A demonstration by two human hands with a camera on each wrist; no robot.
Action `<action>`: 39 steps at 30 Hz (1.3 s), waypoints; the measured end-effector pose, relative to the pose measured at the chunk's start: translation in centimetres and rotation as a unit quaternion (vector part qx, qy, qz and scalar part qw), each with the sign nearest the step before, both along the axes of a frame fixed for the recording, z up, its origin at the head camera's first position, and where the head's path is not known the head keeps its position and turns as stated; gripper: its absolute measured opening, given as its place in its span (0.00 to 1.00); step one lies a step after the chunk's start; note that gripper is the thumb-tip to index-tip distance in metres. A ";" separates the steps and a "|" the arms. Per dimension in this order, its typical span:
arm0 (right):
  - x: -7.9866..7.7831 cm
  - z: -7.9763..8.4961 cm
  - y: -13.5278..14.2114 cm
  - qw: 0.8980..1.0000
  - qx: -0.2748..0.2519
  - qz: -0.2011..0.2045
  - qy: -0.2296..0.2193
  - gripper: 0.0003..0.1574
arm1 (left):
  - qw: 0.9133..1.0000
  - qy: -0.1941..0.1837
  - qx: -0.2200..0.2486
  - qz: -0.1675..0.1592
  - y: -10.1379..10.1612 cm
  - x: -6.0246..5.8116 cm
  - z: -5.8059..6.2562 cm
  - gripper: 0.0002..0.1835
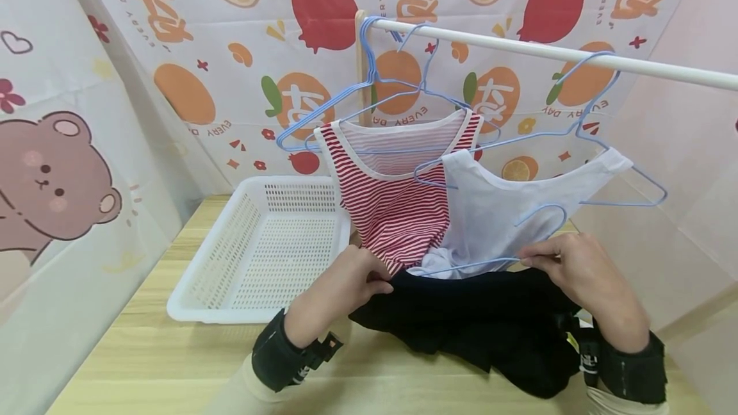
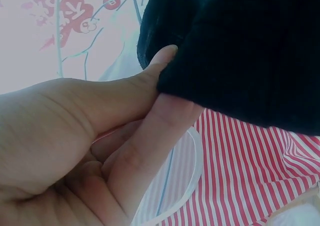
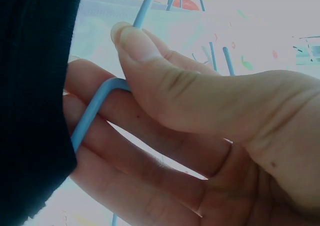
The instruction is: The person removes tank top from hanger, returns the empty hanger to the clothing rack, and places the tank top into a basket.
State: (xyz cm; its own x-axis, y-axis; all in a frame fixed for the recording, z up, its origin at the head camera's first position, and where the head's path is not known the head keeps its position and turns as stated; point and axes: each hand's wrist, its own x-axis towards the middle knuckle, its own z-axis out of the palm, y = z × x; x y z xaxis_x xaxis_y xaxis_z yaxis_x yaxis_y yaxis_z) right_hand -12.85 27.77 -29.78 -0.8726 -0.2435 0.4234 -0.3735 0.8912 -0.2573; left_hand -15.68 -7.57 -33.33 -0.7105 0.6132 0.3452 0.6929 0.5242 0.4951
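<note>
A black garment [image 1: 461,312] hangs in folds between both hands, over the table. My left hand [image 1: 346,280] pinches its upper left edge; in the left wrist view the thumb and index finger hold the black cloth [image 2: 240,46]. With thumb and fingers my right hand [image 1: 582,274] holds a light blue wire hanger [image 1: 484,264] at the garment's upper right. Close up in the right wrist view, the bent end of the wire hanger [image 3: 92,111] crosses the fingers and passes behind the black cloth. The hanger's hook points up, in front of a white tank top [image 1: 496,210].
A white rail [image 1: 530,50] runs across the back, bearing the white top, a red-striped tank top [image 1: 383,203] and several bare blue hangers [image 1: 323,107] at its left end. On the wooden table [image 1: 144,351] sits a white plastic basket [image 1: 196,261], left of the clothes.
</note>
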 end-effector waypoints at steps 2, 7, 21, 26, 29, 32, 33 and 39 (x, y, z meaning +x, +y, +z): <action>0.0 0.0 0.1 1.000 0.001 0.001 0.000 0.07 | 1.000 0.004 0.003 -0.002 0.0 0.0 0.0 0.06; -0.1 0.0 0.1 1.000 0.004 0.005 0.005 0.07 | 1.000 0.022 -0.003 -0.003 0.0 -0.1 0.0 0.08; 0.0 0.1 0.2 1.000 -0.002 0.003 0.016 0.07 | 1.000 0.013 0.001 -0.002 -0.2 -0.1 0.1 0.06; -0.1 0.0 0.5 1.000 -0.003 0.005 0.028 0.09 | 1.000 0.007 -0.009 0.003 -0.6 -0.2 0.3 0.05; -0.1 0.1 0.6 1.000 -0.008 0.005 0.023 0.09 | 1.000 0.001 -0.013 0.013 -0.9 -0.2 0.4 0.04; -0.1 0.1 0.6 1.000 -0.012 0.007 0.019 0.09 | 1.000 -0.009 -0.016 0.021 -1.1 -0.3 0.5 0.04; -0.1 0.1 0.6 1.000 -0.013 0.008 0.021 0.09 | 1.000 -0.010 -0.016 0.022 -1.2 -0.3 0.5 0.03; 0.0 0.2 0.6 0.999 -0.022 0.013 0.031 0.09 | 1.000 -0.010 -0.021 0.018 -1.3 -0.6 0.5 0.05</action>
